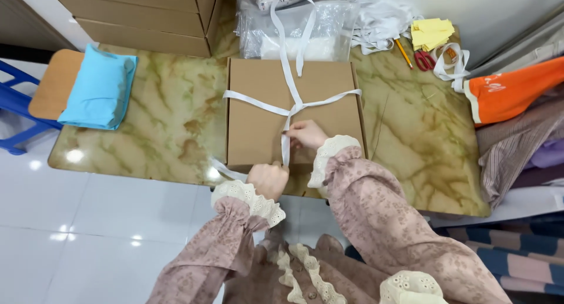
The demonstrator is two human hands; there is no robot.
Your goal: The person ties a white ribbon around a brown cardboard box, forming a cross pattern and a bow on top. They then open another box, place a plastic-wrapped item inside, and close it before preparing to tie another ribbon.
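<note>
At far left you have a blue stool (pixel 14 113) with a wooden seat, and on the worktop (pixel 170 122) edge beside it a light blue soft package (pixel 100 87). Behind that, stacked cardboard cartons (pixel 147 13) sit at the back. Centre: a flat brown cardboard box (pixel 258 122) lies on the marbled worktop, near its front edge, with a white ribbon (pixel 292 107) crossed over its lid; the strands meet just above your right hand. Your left hand (pixel 268 179) is clenched at the box's front edge, gripping the ribbon end that hangs down there. Your right hand (pixel 305 133) rests on the lid, fingers pinched on the same vertical strand just below the crossing. Behind the box a clear plastic bag (pixel 311 30) holds white material, with loose white ribbon piled beside it. Further right: a pencil (pixel 403 52), red-handled scissors (pixel 424 60), yellow paper slips (pixel 432 32), then an orange garment (pixel 511 91) over striped fabric (pixel 511 151) at the far right edge
</note>
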